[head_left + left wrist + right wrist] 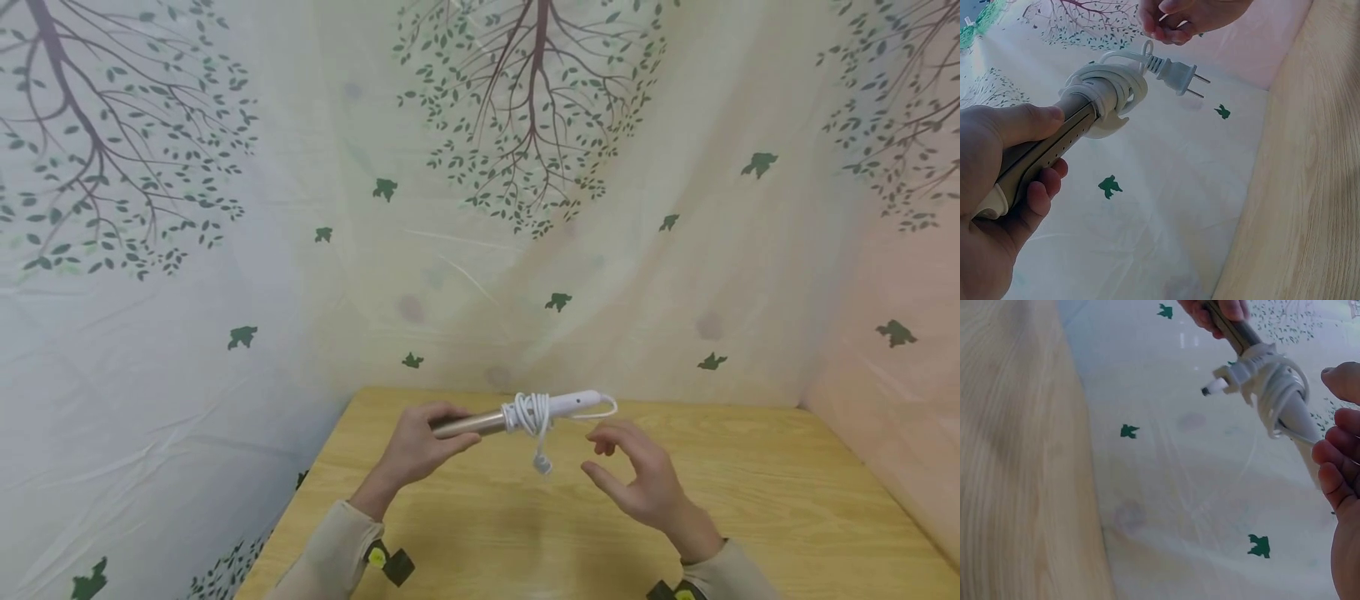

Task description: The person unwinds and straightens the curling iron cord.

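My left hand [422, 444] grips a hair straightener [573, 403] by its gold-brown barrel end, raised over the table with its white handle pointing right. A white cord [1110, 90] is wound in several loops around the middle of the straightener. The two-pin plug [1177, 77] hangs from the loops on a short length of cord. Beside the handle end, my right hand [643, 477] is held up with thumb and fingers apart and loosely bent, holding nothing. In the right wrist view its fingertips [1324, 452] overlap the handle.
Beneath both hands lies a light wood table [480, 533]. A pale cloth [480, 275] printed with trees and green birds hangs behind the table and along both sides. Each wrist wears a strap with a small dark block [398, 567].
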`<state>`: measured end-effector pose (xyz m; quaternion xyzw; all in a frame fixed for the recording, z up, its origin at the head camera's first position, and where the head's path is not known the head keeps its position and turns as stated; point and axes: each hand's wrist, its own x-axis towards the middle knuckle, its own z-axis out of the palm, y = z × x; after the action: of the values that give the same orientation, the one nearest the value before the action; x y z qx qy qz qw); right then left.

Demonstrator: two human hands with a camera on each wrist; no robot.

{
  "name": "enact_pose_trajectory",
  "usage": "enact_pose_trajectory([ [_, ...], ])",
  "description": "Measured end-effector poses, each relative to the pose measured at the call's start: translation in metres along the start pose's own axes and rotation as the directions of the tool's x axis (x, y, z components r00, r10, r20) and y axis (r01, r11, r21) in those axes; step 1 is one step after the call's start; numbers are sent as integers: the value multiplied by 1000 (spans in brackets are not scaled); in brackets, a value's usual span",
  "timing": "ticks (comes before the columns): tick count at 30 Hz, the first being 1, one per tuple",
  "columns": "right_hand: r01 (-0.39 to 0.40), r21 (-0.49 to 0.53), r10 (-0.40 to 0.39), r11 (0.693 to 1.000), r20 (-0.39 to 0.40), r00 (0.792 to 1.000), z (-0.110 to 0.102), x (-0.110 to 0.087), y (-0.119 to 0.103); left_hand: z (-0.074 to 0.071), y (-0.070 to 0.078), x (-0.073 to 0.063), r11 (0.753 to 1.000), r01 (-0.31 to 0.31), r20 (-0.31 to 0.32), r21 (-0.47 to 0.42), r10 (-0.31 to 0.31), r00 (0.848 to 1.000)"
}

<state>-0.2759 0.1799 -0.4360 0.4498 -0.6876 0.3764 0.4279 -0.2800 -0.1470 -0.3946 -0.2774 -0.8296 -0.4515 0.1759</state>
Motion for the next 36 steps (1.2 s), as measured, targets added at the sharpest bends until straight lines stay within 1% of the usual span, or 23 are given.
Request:
enact_pose_trajectory([
  [5,-10,33,9,999,34,999,15,-6,-1,0,0,0,1000,0,-10,-3,0,1000],
  [10,-17,45,15,999,57,998,29,-8,-6,2,-1,0,1000,-12,-17,-19,11,1000],
  [13,-9,55,6,998,53,999,36,-4,-12,3,-1,-1,1000,-16,-20,-24,15,1000],
  [17,-1,79,-3,997,48,999,40,7,-27,3,1,-1,999,-16,-26,-29,15,1000],
  [21,-15,90,12,996,37,999,44,11,-36,4,2,-2,999,-19,-31,-35,18,999],
  [25,-33,84,32,996,10,999,54,0,-24,4,2,-2,999,-23,-36,-40,22,999],
  [29,-26,80,28,996,-16,999,63,-14,-11,5,2,-3,999,-22,-34,-33,21,999],
  [33,-26,70,28,997,-31,999,66,-15,-10,6,2,-3,1000,-19,-31,-25,18,999],
  [36,-29,63,32,998,-35,999,66,-12,-14,5,2,-4,1000,-16,-28,-24,16,999],
])
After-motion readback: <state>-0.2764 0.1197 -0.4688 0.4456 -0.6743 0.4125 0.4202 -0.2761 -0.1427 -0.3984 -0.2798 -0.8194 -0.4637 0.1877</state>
